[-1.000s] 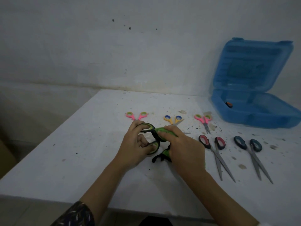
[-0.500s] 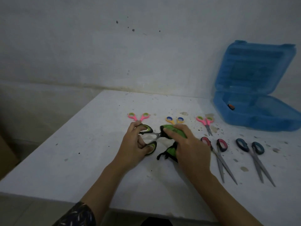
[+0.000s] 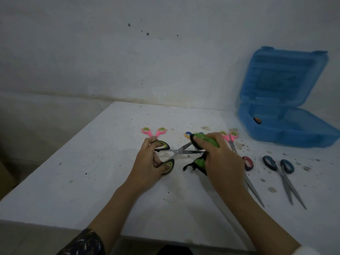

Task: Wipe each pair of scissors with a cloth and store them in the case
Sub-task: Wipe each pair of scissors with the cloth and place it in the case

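1. We see the left hand gripping the green-and-black scissors by the handles, with its fingers curled into both loops.
2. The scissors sit near the middle of the table. Their blades are spread and point right, towards the other hand.
3. The right hand is closed round a green cloth with a black edge. The cloth is bunched over the far blade, and its tip is hidden inside.
4. The near blade runs to the right hand's fingers, and a loose corner of cloth hangs just below it.
5. The two hands are close together, joined only by the scissors.
6. Along the far side lie small pink scissors, a yellow pair mostly hidden behind the cloth, and another pink pair.
7. To the right lie red-handled scissors, partly under the right wrist, and beyond them blue-handled scissors.
8. The blue case stands open at the far right, well apart from both hands, with its lid leaning on the wall.
9. A small dark and orange thing sits inside the case, but we cannot tell what it is.
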